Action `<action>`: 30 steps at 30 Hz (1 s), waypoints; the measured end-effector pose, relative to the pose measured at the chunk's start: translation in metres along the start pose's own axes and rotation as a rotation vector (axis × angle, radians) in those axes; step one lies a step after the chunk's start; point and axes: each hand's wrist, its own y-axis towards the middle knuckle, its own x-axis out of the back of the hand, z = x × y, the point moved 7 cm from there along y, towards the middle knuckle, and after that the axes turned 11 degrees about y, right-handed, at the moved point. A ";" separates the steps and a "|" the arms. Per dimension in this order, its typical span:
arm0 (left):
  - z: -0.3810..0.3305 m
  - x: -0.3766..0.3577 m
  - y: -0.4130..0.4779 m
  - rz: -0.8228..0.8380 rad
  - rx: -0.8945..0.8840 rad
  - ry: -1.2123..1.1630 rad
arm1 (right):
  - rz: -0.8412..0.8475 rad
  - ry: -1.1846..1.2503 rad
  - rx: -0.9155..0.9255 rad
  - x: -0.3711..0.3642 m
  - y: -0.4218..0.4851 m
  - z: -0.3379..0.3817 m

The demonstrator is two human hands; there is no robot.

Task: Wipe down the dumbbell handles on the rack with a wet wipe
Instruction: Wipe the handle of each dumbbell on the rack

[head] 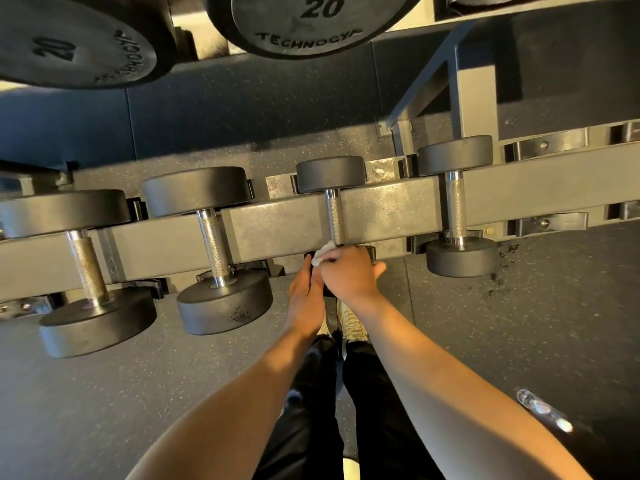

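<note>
Several black dumbbells lie across the lower rail of the grey rack (391, 209). The third dumbbell's knurled steel handle (335, 213) runs toward me. My right hand (348, 271) grips a white wet wipe (322, 252) at the near end of that handle, over the dumbbell's near head, which is hidden. My left hand (306, 299) rests with straight fingers against the left side of that hidden head, just below the wipe. Neighbouring handles show to the left (214, 244), far left (86, 265) and right (457, 206).
Two large 20 dumbbell heads (311, 19) hang on the upper shelf overhead. A rack upright (474, 98) stands behind at right. Empty cradles (547, 223) sit at the right end. My shoes (351, 320) and dark trousers stand on speckled rubber floor (519, 323) below.
</note>
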 end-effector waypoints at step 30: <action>-0.057 -0.003 0.064 0.272 -0.030 0.368 | -0.290 0.955 -0.081 0.016 0.007 -0.064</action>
